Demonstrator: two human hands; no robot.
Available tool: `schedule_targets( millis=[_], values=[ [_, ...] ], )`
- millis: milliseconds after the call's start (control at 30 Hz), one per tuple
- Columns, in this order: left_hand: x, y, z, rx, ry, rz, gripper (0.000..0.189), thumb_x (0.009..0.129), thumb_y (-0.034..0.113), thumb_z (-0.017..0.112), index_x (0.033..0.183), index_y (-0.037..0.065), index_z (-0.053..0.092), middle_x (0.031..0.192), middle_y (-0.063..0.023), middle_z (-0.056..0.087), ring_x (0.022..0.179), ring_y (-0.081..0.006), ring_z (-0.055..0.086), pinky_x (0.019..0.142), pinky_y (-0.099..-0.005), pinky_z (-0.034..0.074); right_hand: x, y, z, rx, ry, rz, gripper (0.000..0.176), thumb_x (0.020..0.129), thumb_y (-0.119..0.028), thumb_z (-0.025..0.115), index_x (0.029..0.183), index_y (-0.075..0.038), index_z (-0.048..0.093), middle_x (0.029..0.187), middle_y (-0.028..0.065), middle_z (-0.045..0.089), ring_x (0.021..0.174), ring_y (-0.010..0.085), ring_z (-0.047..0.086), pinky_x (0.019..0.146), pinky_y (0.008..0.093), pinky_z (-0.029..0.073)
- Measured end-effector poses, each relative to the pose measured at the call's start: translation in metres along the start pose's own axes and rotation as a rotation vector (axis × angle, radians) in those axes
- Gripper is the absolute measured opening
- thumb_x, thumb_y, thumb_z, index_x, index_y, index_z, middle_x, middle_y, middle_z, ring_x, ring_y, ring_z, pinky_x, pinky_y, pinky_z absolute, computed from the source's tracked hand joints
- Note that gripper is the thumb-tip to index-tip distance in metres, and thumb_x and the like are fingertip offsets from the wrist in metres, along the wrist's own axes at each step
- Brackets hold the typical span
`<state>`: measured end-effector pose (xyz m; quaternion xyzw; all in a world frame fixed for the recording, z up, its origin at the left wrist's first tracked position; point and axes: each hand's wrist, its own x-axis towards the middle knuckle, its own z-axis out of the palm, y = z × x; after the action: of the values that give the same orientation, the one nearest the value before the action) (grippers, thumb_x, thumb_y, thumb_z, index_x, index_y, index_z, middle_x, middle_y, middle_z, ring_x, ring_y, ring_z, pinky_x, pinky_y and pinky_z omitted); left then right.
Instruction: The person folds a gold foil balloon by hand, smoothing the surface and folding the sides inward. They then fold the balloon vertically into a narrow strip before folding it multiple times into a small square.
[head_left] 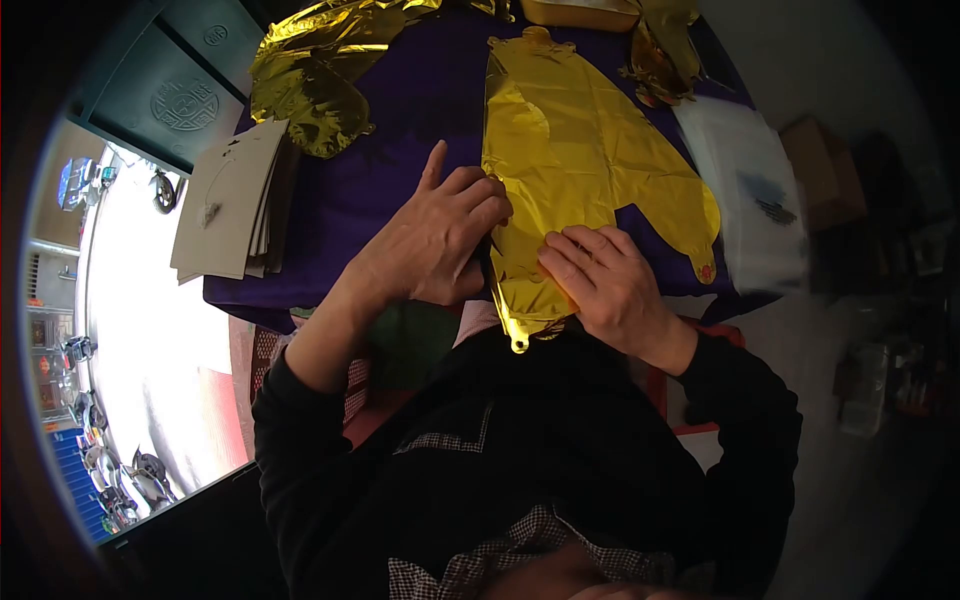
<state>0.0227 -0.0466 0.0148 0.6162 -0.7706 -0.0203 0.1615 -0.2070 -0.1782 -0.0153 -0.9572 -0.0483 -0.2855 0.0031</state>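
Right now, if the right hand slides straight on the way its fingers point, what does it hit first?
Likely the left hand. The right hand lies on the gold foil, fingers aimed up-left in the picture, straight at the left's curled fingers. Depth unclear.

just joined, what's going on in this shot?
A person in a black sweater is handling a flat gold foil balloon on a purple-covered table. The right hand lies flat on its near end. The left hand curls at its edge, grip unclear. Crumpled gold foil and a stack of card sheets lie to the left.
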Motion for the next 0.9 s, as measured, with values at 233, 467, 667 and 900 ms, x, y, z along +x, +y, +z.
schedule_targets(
  millis=[233, 467, 667, 900],
  values=[
    [0.004, -0.004, 0.011, -0.007, 0.110, -0.025, 0.045, 0.071, 0.014, 0.075, 0.112, 0.006, 0.058, 0.111, -0.0073, 0.063, 0.116, -0.0290, 0.058, 0.119, -0.0680, 0.019, 0.010, 0.008, -0.010, 0.258, 0.037, 0.181, 0.035, 0.077, 0.004, 0.071, 0.112, 0.001, 0.066, 0.103, 0.0111, 0.073, 0.102, 0.0271, 0.067, 0.086, 0.0399, 0.048],
    [0.019, -0.007, 0.021, 0.086, 0.314, 0.010, 0.026, 0.080, 0.003, 0.071, 0.102, 0.010, 0.062, 0.108, -0.0035, 0.067, 0.109, -0.0249, 0.064, 0.119, -0.0639, 0.025, 0.017, 0.018, -0.020, 0.313, 0.040, 0.262, 0.038, 0.078, 0.008, 0.067, 0.115, -0.003, 0.067, 0.100, 0.0120, 0.072, 0.100, 0.0293, 0.068, 0.087, 0.0404, 0.049],
    [0.045, -0.019, 0.005, -0.142, 0.351, -0.019, 0.017, 0.081, 0.004, 0.071, 0.097, 0.008, 0.066, 0.089, -0.0091, 0.070, 0.091, -0.0300, 0.069, 0.115, -0.0541, 0.038, 0.022, 0.035, -0.033, 0.573, 0.072, 0.583, 0.041, 0.089, 0.004, 0.062, 0.130, -0.002, 0.062, 0.121, 0.0183, 0.069, 0.110, 0.0299, 0.068, 0.099, 0.0387, 0.052],
    [0.089, -0.026, -0.047, -0.500, 0.193, -0.252, 0.014, 0.087, 0.008, 0.074, 0.099, 0.001, 0.071, 0.085, -0.0077, 0.074, 0.081, -0.0165, 0.071, 0.077, -0.0329, 0.056, 0.010, 0.076, -0.053, 0.630, 0.211, 0.771, 0.066, 0.098, -0.027, 0.065, 0.148, 0.009, 0.041, 0.130, 0.0195, 0.065, 0.125, 0.0254, 0.061, 0.104, 0.0356, 0.049]
  ],
)
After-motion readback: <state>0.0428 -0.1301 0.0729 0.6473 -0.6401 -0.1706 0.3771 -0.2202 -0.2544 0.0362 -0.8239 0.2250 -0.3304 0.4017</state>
